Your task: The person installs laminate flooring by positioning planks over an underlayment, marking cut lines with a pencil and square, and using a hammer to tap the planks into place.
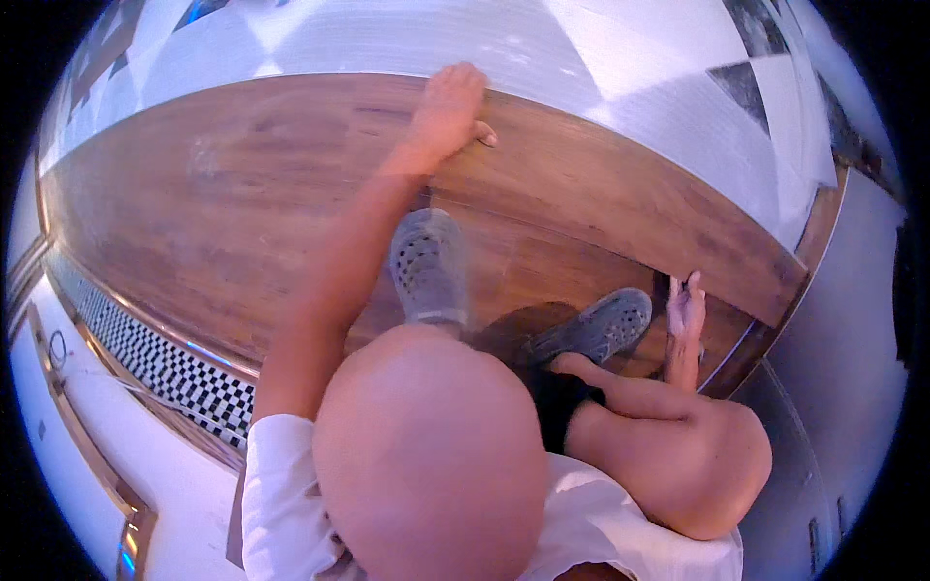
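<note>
A long brown wood-look floor plank (620,198) runs across the floor in front of me, along the far side of the laid boards (291,194). My left hand (450,111) is on it, its fingers bent over the far edge and its thumb out to the side on top. Off to the right, my right hand (686,312) touches the plank's near edge by its right end, fingers stretched and apart. A narrow dark gap shows beside those fingers; what is in it I cannot make out.
White sheeting with dark diamond shapes (659,48) spreads beyond the plank. My grey clogs (426,261) stand on the boards. A grey wall (843,320) rises at the right. At the left lies a strip of small black-and-white checks (165,353) beside wood trim.
</note>
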Demonstrator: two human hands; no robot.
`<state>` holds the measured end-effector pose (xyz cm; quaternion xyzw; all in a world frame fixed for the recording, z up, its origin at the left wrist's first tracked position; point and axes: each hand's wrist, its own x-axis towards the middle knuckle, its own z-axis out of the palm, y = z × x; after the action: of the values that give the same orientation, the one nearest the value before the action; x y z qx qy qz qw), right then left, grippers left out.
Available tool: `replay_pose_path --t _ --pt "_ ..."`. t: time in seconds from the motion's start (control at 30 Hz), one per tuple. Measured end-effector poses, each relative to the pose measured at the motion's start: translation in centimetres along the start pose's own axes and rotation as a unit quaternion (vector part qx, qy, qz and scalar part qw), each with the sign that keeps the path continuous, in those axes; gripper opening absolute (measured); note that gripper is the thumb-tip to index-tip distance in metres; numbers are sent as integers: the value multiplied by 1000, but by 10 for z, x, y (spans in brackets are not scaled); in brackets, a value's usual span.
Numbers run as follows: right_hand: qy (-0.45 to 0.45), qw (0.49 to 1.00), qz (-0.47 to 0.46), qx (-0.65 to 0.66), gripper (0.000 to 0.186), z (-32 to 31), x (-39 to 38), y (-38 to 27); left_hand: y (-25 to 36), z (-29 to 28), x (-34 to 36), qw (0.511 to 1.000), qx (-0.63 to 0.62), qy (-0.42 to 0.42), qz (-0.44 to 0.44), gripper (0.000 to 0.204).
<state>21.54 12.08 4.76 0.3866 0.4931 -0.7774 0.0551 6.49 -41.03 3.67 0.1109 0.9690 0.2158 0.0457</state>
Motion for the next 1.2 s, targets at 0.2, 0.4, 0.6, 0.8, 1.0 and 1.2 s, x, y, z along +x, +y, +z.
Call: replay_pose_path --t 0.2,0.4,0.6,0.8,1.0,1.2 --pt "-7 998 37 43 43 1 6 11 -1 1 -4 1000 -24 -3 5 74" --pt "33 998 46 8 38 -16 22 22 7 6 -28 998 0 46 39 78" --pt "47 992 103 -55 37 -22 23 12 5 -5 -90 993 -14 -76 89 90" --pt "29 985 132 -112 38 -18 22 -1 -11 1 -108 994 -14 -87 70 96" --pt "63 978 153 -126 37 -16 24 -7 -4 1 -108 995 -20 -86 48 98" --pt "73 965 189 -167 43 -7 26 -9 7 -4 -105 995 9 -96 11 99"
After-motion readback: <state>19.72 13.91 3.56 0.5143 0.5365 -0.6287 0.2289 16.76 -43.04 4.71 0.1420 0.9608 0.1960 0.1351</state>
